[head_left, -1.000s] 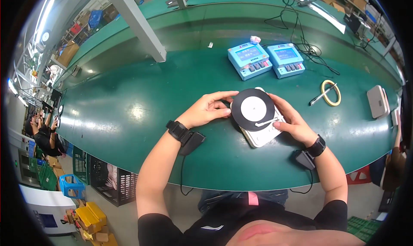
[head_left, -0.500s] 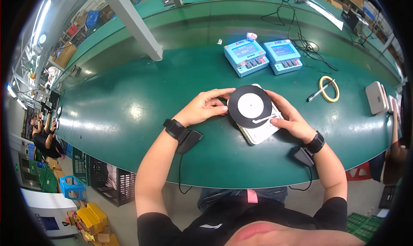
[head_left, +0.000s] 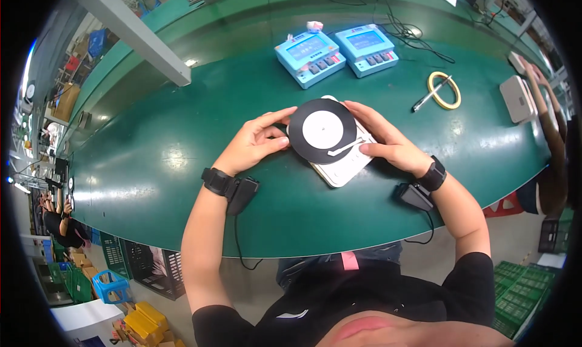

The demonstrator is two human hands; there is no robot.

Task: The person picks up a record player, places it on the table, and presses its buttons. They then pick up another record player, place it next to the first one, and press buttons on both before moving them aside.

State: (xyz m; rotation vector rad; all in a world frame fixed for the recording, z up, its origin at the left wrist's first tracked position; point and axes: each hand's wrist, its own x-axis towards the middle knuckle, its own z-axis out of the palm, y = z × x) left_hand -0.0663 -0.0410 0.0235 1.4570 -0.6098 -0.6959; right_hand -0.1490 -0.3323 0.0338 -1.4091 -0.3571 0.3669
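Observation:
A small white turntable-shaped device point(head_left: 344, 165) lies on the green table point(head_left: 145, 165), with a black disc point(head_left: 322, 130) with a white centre on top and a thin white arm across the disc's right edge. My left hand point(head_left: 254, 142) holds the disc's left rim with thumb and fingers. My right hand point(head_left: 388, 142) grips the device's right side, fingers near the thin arm. Both wrists wear black bands with small black boxes and cables.
Two light-blue boxes with screens and buttons point(head_left: 309, 57) point(head_left: 367, 49) sit behind the device. A yellow tape ring with a pen point(head_left: 443, 90) lies to the right, beside a white box point(head_left: 517, 98). Another person's arm point(head_left: 548, 120) reaches in at the right edge. Crates stand below the table.
The device and both hands stay together at the same spot on the table; the hands keep their hold on the disc and body. Only my head's view has shifted slightly.

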